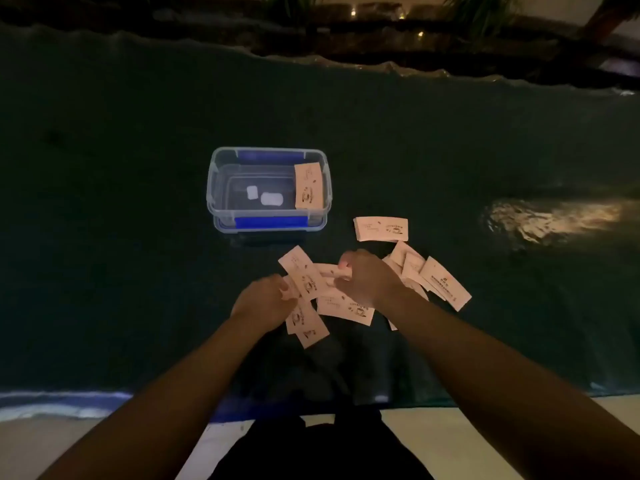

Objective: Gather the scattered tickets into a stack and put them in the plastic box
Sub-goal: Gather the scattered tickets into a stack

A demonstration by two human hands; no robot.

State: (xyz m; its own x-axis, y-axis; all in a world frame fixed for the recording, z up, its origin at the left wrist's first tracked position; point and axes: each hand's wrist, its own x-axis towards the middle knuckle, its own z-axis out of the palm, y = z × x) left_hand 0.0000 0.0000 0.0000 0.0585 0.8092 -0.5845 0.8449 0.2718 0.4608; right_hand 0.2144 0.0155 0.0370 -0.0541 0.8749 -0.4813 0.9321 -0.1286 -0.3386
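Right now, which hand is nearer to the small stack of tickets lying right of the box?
The right hand. It sits just below and slightly left of the small stack. The left hand is farther off, lower and well to the left, among the loose tickets.

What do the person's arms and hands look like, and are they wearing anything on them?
Both forearms are bare as far as the view shows: no sleeves. The left hand and right hand wear no gloves; the dim light shows no watch, ring or bracelet.
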